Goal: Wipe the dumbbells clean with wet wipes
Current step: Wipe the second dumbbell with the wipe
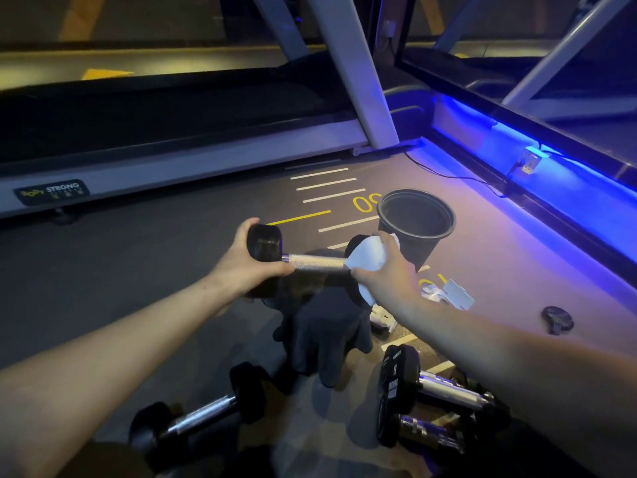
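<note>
Nearest to me, along the bottom of the frame, I see three dumbbells lying on the floor [103, 298]. A small dumbbell [203, 414] sits at the lower left, its chrome bar angled up to the right. At the lower right a larger dumbbell [444, 386] lies with its plate facing me, and a third dumbbell [427, 431] rests just below it, partly hidden by my right forearm.

Just above them, at centre frame, a dark cloth [324, 336] lies crumpled on the floor. To its right I make out a white wipes pack [456, 294] with its flap raised, and a small dark round object [556, 320] further right.

Above the cloth I hold the dumbbell being cleaned [310, 262] in the air, its bar roughly level. My left hand [250, 262] is wrapped around its left head, thumb on top. My right hand [386, 270] is closed around a white wet wipe [367, 258], pressing it over the right head where it meets the bar.

Beyond my right hand stands a black bucket [415, 222] on the floor markings. Farther back, a treadmill frame [172, 163] crosses the upper left, and a blue light strip [499, 132] glows along the upper right.
</note>
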Demonstrator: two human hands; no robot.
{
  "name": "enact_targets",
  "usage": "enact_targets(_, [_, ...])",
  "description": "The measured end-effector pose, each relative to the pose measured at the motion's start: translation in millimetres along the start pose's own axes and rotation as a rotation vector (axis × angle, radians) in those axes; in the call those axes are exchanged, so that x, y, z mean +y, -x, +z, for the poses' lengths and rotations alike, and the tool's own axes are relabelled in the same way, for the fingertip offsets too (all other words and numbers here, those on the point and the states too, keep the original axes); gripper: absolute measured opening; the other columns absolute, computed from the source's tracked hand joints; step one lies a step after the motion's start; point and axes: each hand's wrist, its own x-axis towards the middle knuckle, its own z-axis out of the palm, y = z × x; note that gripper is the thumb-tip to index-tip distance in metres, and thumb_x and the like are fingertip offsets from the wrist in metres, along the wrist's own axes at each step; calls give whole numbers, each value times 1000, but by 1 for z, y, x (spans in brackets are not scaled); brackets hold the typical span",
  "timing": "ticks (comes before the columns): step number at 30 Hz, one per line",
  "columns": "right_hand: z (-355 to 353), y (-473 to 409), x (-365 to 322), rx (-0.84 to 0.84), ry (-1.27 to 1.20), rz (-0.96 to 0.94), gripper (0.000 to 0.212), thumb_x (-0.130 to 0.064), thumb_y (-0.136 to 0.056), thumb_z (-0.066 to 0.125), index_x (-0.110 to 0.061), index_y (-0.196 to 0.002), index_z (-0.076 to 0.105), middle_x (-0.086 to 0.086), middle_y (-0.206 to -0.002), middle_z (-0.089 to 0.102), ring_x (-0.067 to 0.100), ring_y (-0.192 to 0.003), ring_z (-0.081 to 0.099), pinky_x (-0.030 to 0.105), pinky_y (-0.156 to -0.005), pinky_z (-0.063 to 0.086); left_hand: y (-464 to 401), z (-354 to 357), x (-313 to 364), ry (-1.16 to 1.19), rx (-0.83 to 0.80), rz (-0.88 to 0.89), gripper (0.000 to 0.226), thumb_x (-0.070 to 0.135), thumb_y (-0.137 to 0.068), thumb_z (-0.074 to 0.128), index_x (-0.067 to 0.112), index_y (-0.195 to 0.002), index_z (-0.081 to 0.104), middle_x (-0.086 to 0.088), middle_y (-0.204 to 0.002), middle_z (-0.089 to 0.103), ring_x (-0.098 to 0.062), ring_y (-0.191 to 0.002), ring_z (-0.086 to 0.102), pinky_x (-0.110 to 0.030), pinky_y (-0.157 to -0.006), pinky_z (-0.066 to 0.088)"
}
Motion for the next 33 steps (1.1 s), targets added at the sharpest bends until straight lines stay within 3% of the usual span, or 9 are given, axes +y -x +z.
enact_targets(2, [3,1,-4,10,56,-30,74,-36,-81,71,-37,-143,32,9,-116,58,31,-96,55,35,-77,48,0,-2,-8,40,36,-20,88,20,-72,87,51,-135,35,3,-120,61,-25,-93,66,-35,-61,55])
enact_targets(6, [9,2,-18,26,107,-28,67,-33,-81,70,-34,-139,35,5,-101,51,30,-87,48,34,-74,42,0,-7,-22,94,73,-19,86,15,-70,86,45,-136,39,0,-114,63,-21,-87,65,-38,-61,57])
enact_targets(11, [26,-4,-37,9,134,-125,67,-32,-81,72,-31,-139,39,12,-118,61,38,-106,56,33,-76,39,1,-31,-32,110,94,-33,82,13,-75,84,41,-136,37,-2,-108,63,-17,-76,60,-23,-44,46])
enact_targets(16, [70,-11,-72,6,130,-193,61,-33,-78,72,-35,-130,40,9,-106,63,36,-98,58,36,-73,43,-4,-79,-45,84,153,-34,84,18,-73,86,41,-138,38,1,-112,64,-17,-93,63,-29,-65,55])
enact_targets(19, [100,-17,-98,-28,110,-236,62,-29,-80,69,-38,-134,39,6,-101,57,34,-98,58,33,-71,36,-7,-113,-59,76,196,-39,85,18,-72,87,41,-137,37,4,-113,64,-15,-93,64,-26,-61,52])
enact_targets(22, [133,-20,-121,-56,113,-307,67,-26,-80,68,-41,-137,37,3,-117,58,29,-103,58,31,-71,34,-8,-143,-80,85,249,-30,83,7,-76,85,33,-139,37,9,-106,60,-3,-80,61,-15,-48,47])
enact_targets(26, [187,-22,-133,-109,135,-350,65,-26,-80,65,-46,-136,37,0,-121,56,27,-105,58,30,-74,34,-12,-168,-130,124,308,-72,84,2,-76,83,31,-140,36,10,-106,58,1,-77,60,-14,-53,50])
enact_targets(33, [283,-15,-102,-265,242,-285,67,-27,-80,62,-45,-139,35,3,-124,54,33,-111,57,35,-84,39,-13,-178,-233,167,319,-232,91,15,-67,88,34,-139,37,3,-114,60,-7,-84,60,-17,-61,53])
